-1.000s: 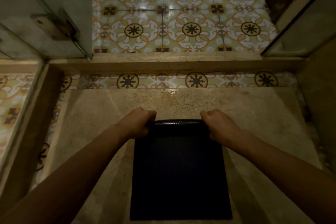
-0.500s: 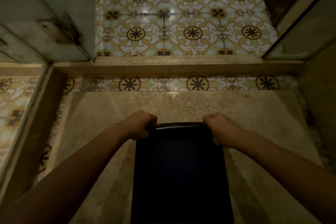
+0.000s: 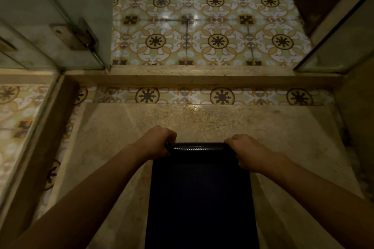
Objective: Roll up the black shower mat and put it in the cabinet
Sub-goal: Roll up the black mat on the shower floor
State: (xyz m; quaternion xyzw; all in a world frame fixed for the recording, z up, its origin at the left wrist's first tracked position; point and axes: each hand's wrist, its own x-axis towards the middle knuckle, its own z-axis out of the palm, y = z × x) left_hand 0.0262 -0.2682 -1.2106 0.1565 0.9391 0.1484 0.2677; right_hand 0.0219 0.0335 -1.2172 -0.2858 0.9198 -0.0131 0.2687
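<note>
The black shower mat (image 3: pixel 201 198) lay flat on the stone shower floor (image 3: pixel 113 133), its far edge curled into a thin roll; the left hand (image 3: pixel 158 140) and right hand (image 3: pixel 245 152) each gripped one end

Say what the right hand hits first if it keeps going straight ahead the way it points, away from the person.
Probably nothing soon: ahead of the right hand, gripping the rolled end of the black mat, lies bare stone floor, then a patterned tile strip, then the raised stone curb. The curb is likely first, though depth is unclear.
</note>
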